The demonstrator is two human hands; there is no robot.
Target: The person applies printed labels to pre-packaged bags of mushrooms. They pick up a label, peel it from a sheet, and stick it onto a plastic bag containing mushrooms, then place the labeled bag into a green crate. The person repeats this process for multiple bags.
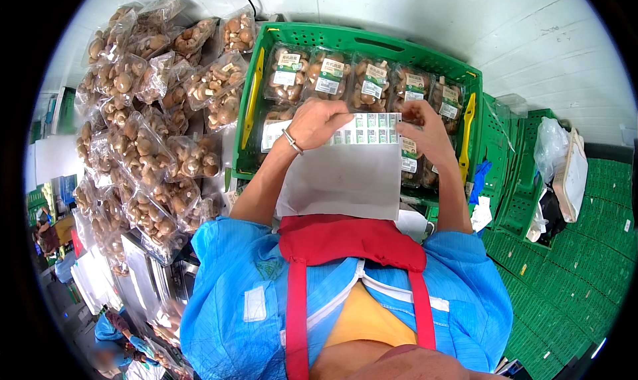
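Observation:
Before my chest a sheet of small printed stickers [371, 129] on pale backing paper [344, 180] hangs over the front of a green plastic crate [319, 33]. My left hand [319, 122] pinches the sheet's upper part, and a metal bangle [292, 141] circles that wrist. At the sheet's upper right corner is my right hand [426, 130], thumb and fingers close to the edge; whether a sticker sits between them cannot be made out. Inside the crate lie clear-wrapped packs of shiitake mushrooms [371, 83] with green and white labels. The sheet and my hands cover the front packs partly.
Many bagged mushrooms [144, 145] are piled on the left. Yellow crate handles [467, 135] stand at both crate ends. More green crates [518, 170] are on the right, with a plastic bag [551, 145]. A co-worker [117, 335] is at lower left. A white wall [398, 11] rises behind.

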